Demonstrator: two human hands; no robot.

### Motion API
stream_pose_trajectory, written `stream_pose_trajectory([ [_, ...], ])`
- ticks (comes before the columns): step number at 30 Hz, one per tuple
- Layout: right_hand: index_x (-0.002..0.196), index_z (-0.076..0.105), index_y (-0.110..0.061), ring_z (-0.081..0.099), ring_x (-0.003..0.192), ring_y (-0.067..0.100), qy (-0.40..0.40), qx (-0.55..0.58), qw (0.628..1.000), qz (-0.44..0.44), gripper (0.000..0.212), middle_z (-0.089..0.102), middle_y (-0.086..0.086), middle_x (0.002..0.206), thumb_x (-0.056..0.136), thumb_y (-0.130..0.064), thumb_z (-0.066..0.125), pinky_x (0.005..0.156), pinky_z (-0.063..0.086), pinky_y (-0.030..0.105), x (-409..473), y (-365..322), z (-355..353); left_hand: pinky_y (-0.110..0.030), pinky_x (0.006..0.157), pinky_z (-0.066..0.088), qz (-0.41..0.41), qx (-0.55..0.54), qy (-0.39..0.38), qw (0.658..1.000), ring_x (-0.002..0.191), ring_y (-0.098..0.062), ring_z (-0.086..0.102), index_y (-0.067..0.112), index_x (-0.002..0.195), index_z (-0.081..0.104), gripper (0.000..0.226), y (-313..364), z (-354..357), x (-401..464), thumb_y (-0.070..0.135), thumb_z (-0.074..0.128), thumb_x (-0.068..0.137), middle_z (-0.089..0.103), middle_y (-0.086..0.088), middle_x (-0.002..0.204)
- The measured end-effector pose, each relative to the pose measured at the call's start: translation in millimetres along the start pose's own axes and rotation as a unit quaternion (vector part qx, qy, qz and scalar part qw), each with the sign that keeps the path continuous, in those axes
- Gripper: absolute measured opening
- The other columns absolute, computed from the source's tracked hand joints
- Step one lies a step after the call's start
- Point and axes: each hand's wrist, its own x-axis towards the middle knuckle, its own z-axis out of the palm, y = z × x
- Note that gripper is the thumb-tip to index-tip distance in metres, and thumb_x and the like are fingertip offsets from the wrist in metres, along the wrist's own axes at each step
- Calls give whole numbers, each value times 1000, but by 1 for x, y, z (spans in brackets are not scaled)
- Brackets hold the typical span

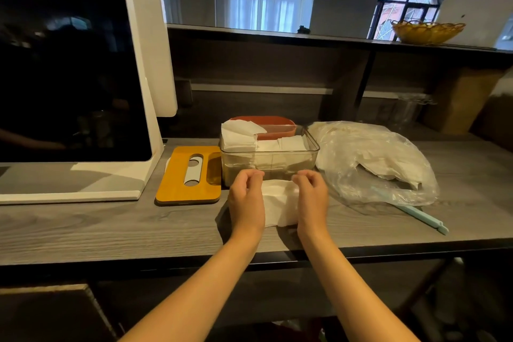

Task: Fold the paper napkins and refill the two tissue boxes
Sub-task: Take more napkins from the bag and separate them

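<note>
Both hands, left hand (246,197) and right hand (311,197), pinch with curled fingers the napkin (279,203) on the table (111,228) before the clear tissue box (269,158); thin, limp, tearable, best held at its corners.

On desk (83,230): tissue box (268,166) centre, lid (188,175) left of it, bag (372,164) right, napkin (279,203) in front, screen (69,78) far left.
</note>
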Motion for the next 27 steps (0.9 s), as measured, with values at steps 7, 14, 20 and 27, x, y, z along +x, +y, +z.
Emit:
stream_pose_trajectory([
  [7,90,67,-19,58,86,9,-10,-20,999,-25,4,66,-5,93,90,-15,66,72,44,22,0,2,-2,-21,70,46,-9,-14,-1,1000,89,-12,60,17,100,67,17,-2,-1,0,27,53,102,66,6,90],
  [14,89,69,-27,63,93,9,25,-14,999,-16,13,70,-6,94,93,-16,62,78,47,24,-2,5,-8,-16,69,47,34,26,30,999,86,-5,60,22,92,66,15,-1,-4,0,15,56,99,65,8,87],
  [20,93,71,-24,61,94,8,23,-60,998,-14,10,67,-13,93,91,-17,65,78,49,27,-4,7,-7,-10,64,43,15,50,0,999,90,-8,59,17,100,66,12,-2,0,-2,13,54,99,65,3,95],
  [27,93,72,-19,62,91,7,-23,-50,998,-22,10,70,-7,93,92,-14,64,75,45,21,-8,2,-7,-14,59,43,36,66,2,997,71,-3,56,12,86,66,16,-2,-3,-4,16,57,98,63,0,76],
])
